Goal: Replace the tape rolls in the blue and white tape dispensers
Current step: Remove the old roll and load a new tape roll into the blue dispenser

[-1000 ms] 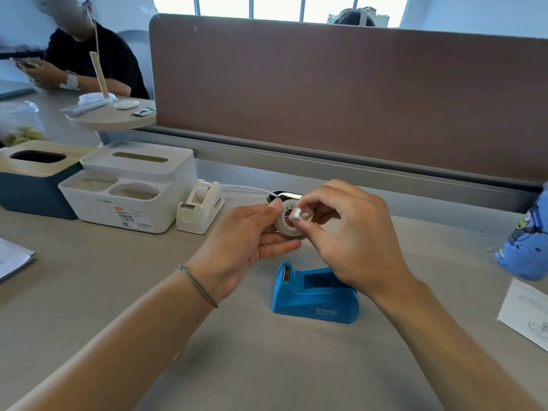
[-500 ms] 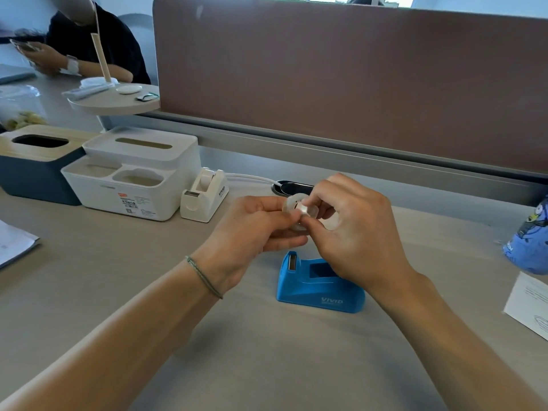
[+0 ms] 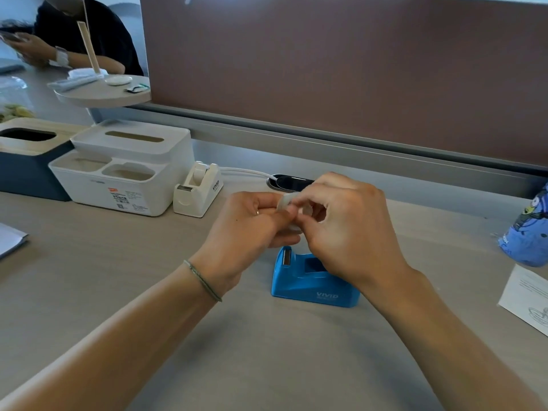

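From the head view, your left hand [image 3: 246, 229] and right hand [image 3: 347, 232] meet above the surface [image 3: 118, 277], fingertips pressed together around a small pale tape roll [image 3: 284, 203]. Both hands have their grip closed on that roll — the left pinches it from the near-left side, the right curls over it from the right, and most of the roll is hidden by your fingers, so only a curved translucent edge shows. A thin cord bracelet [image 3: 203, 281] sits on your left wrist.

Directly below your hands the blue tape dispenser [image 3: 308, 284] stands on the surface, its cutter end pointing left and its well open on top; your right hand covers part of its right end. The roll is held above it, clear of the well.

The white tape dispenser [image 3: 198, 191] stands farther back and to the left, just beside a white organiser box [image 3: 124, 170], with a roll seated in it. A dark blue tissue box [image 3: 26, 164] sits left of that. At the right edge lie a sheet of paper [image 3: 526, 298] and a blue printed object [image 3: 530, 232] — only partly in frame. A brown partition [image 3: 341, 69] runs along the back.
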Motion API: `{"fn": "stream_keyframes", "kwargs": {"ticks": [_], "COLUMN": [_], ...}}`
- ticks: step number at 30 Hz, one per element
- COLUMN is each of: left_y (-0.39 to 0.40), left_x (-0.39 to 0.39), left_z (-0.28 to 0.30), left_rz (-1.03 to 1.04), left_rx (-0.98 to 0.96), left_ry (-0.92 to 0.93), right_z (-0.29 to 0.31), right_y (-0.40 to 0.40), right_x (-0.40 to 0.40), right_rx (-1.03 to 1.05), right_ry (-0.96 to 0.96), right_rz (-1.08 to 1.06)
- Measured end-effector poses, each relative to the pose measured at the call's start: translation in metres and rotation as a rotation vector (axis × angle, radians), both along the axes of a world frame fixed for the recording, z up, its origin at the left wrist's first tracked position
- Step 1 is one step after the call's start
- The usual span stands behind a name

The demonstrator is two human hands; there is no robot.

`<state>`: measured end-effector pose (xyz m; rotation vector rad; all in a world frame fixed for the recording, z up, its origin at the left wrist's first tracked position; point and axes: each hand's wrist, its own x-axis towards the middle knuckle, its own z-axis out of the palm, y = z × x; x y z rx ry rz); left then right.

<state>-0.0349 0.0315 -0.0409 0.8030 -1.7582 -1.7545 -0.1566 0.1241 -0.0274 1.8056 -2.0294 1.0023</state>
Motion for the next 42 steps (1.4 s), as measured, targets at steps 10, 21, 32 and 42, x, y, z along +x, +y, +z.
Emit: {"fn": "stream_keyframes", "kwargs": {"ticks": [10,21,32,42], "left_y": [-0.005,0.008,0.004,-0.002], "left_x": [0.002,0.003,0.006,-0.001], "left_z": [0.001,0.003,0.003,0.017], "left_rz": [0.068,0.157,0.008,-0.087], "left_rx": [0.049,-0.208,-0.24,0.006], "left_ry": [0.037,0.038,-0.015,0.173], "right_z": [0.007,0.003,0.015,0.026], "right_y": [0.006,0.002,0.006,0.01], "right_x": [-0.002,-0.006,-0.009,-0.02], "right_rx": [0.248,0.3,0.428,0.193], "right_ry": [0.158,0.175,0.176,-0.432], "right_rz": [-0.099,-0.105,-0.074,-0.026]}}
